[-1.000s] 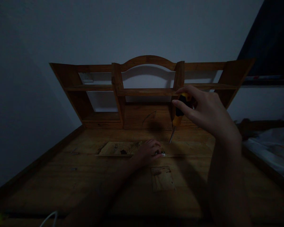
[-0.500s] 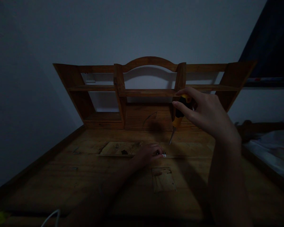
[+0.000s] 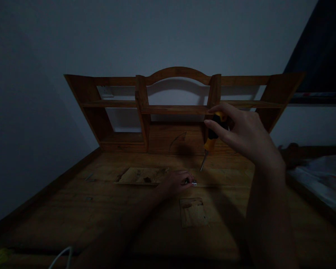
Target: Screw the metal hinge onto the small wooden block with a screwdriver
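My right hand point(image 3: 238, 130) is raised on the right, its fingers closed around the yellow and black handle of a screwdriver point(image 3: 211, 140). The shaft slants down and left, its tip in the air above the desk top. Lower and further left, my left hand point(image 3: 177, 181) rests on the wooden desk with its fingertips pinched on a small metal piece point(image 3: 194, 183). Only the bright end of that piece shows; the fingers hide the rest, and its kind is too small and dark to make out.
A wooden shelf unit point(image 3: 177, 109) stands along the back of the desk point(image 3: 81, 224). Thin metal bits point(image 3: 89, 177) lie to the left. Worn patches point(image 3: 194, 216) mark the desk top. A white cable point(image 3: 61, 256) curves at the lower left, and pale plastic point(image 3: 322, 179) lies at the right.
Almost nothing differs. The view has shifted very slightly; both hands, the screwdriver and the small metal piece keep nearly the same places.
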Tool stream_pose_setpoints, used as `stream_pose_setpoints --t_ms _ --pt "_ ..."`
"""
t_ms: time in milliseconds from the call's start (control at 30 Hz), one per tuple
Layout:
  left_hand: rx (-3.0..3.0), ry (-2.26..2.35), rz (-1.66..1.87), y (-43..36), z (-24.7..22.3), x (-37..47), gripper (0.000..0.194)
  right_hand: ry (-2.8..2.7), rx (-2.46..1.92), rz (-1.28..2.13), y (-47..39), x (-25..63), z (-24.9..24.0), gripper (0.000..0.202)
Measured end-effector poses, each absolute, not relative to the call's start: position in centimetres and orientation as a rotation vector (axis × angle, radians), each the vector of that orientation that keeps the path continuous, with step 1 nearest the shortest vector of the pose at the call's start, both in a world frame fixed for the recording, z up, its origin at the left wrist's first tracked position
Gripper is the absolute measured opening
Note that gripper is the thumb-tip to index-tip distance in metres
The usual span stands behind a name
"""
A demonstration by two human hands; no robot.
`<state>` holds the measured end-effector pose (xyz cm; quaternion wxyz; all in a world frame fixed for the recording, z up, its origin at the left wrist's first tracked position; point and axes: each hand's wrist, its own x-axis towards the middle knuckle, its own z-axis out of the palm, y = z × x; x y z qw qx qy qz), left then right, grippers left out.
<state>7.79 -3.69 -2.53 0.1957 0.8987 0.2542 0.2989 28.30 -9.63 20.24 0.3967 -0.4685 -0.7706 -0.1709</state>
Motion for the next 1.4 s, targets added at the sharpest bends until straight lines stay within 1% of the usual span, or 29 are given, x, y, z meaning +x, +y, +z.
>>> stream_pose_setpoints --t_ms 400,600,800,1400 --pt "2.534 0.680 0.845 -3.59 -2.60 7.77 0.010 -1.927 -1.160 -0.452 -9.67 28.26 20.18 0.042" --pt "2.523 0.657 0.853 -3.64 -2.62 7.63 0.008 -1.901 -1.176 -0.428 -9.70 28.24 20.17 0.042" --pt "2.546 0.662 0.836 -3.54 -2.60 7.66 0.013 -1.899 -1.184 -0.463 -9.72 28.32 20.16 0.042" --pt "2.526 0.688 0.858 -3.55 -2.81 7.48 0.007 -1.907 -1.175 -0.444 -9.59 28.55 20.06 0.039"
